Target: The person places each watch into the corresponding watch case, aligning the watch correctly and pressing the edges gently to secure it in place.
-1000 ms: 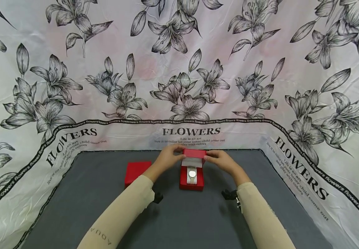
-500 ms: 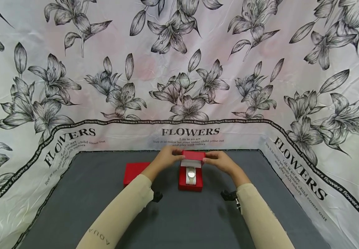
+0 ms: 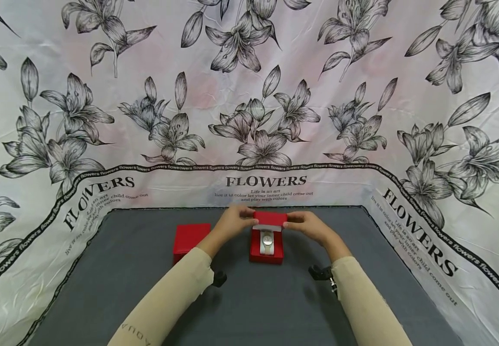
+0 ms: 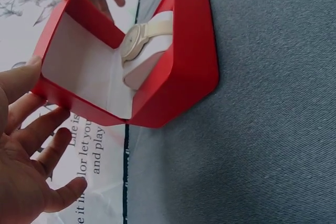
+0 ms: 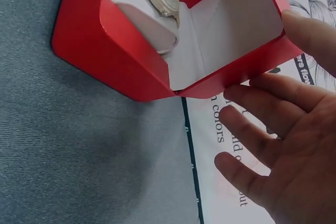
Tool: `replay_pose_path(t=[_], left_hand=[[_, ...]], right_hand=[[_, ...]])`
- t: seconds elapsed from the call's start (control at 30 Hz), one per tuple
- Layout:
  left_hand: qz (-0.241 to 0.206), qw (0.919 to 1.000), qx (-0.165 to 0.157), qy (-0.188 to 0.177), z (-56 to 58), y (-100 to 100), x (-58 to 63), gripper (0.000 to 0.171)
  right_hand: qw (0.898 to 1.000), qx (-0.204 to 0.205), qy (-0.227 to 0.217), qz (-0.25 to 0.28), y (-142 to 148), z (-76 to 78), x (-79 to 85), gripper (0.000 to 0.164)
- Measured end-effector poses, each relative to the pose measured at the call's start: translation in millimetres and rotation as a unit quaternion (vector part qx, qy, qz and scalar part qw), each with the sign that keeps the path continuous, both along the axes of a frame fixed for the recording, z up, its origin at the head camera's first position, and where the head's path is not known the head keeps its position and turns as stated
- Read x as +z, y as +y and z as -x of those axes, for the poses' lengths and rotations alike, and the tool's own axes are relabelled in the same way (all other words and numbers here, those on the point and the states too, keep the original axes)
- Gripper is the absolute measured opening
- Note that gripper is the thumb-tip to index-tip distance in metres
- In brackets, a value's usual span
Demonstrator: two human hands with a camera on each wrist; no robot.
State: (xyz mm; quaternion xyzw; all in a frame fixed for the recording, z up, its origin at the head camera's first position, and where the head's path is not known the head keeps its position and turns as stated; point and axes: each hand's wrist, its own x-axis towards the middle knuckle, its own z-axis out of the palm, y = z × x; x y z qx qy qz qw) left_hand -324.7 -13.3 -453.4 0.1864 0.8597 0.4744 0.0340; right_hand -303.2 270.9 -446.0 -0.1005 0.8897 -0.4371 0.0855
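Note:
A red watch box [image 3: 266, 259] stands on the grey cloth with its hinged lid [image 3: 270, 218] raised and leaning forward over the base. Inside, a cream wristwatch [image 3: 267, 240] is wrapped round a white cushion [image 4: 137, 74]. My left hand [image 3: 231, 224] pinches the lid's left corner between thumb and fingers; in the left wrist view its other fingers spread loosely. At the opposite corner, my right hand [image 3: 311, 227] pinches the lid, the thumb on the edge and fingers behind, as the right wrist view shows. The lid's white lining [image 5: 239, 22] faces the watch.
A second red box [image 3: 190, 238], shut, sits to the left, partly behind my left forearm. Behind the grey cloth [image 3: 266, 307] hangs a white flower-printed curtain [image 3: 266, 115], which also runs along both sides.
Both hands have tipped the lid further forward and down, so less of its white lining shows in the head view. The base and the second box stay in place.

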Motion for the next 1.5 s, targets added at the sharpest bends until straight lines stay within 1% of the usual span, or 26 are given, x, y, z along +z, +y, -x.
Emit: replay_pose_path(t=[0.2,0.23,0.27,0.3,0.47,0.5,0.53,0.63,0.8,1.0,1.2,1.4,1.5], left_hand=[[0.007,1.0000,0.004,0.006,-7.8,-1,-1.9,0.046],[0.008,0.9999,0.006,0.005,-8.6,-1,-2.4,0.047],[0.008,0.9999,0.007,0.005,-9.0,-1,-3.0,0.047],[0.009,0.9999,0.007,0.003,-9.0,-1,-3.3,0.048],[0.020,0.9998,0.003,-0.003,-8.8,0,-2.8,0.052],[0.023,0.9997,0.002,-0.004,-9.2,1,-2.1,0.052],[0.026,0.9997,0.001,-0.004,-9.6,0,-2.0,0.053],[0.030,0.9995,0.001,-0.005,-11.1,0,-2.4,0.053],[0.022,0.9997,0.006,-0.006,-13.8,-2,-5.0,0.054],[0.010,0.9998,0.014,-0.007,-18.5,-1,-9.0,0.053],[-0.012,0.9992,0.032,-0.020,-23.0,1,-9.9,0.049],[-0.037,0.9980,0.040,-0.032,-24.8,2,-12.8,0.047],[-0.042,0.9975,0.046,-0.034,-25.8,2,-14.0,0.047]], right_hand=[[1.000,0.006,0.021,0.004,0,-3.7,-6.9,0.065],[1.000,0.001,0.023,0.007,0,-4.4,-8.2,0.064],[1.000,-0.001,0.026,0.007,0,-5.0,-9.1,0.064],[1.000,-0.002,0.027,0.010,-1,-8.5,-5.5,0.062],[0.999,0.002,0.041,0.008,-2,-9.6,-6.5,0.059],[0.999,0.003,0.042,0.008,-2,-10.0,-6.3,0.059],[0.999,0.002,0.045,0.006,0,-7.6,-10.9,0.060],[0.999,0.001,0.050,0.001,-2,-10.3,-10.8,0.062],[0.999,-0.003,0.050,-0.001,-2,-13.8,-11.8,0.064],[0.999,-0.012,0.053,0.002,-2,-15.6,-19.6,0.066],[0.998,-0.017,0.056,0.005,-3,-18.5,-22.8,0.068],[0.997,-0.026,0.068,0.009,-5,-23.1,-23.8,0.067],[0.997,-0.032,0.075,0.011,-7,-25.3,-25.2,0.065]])
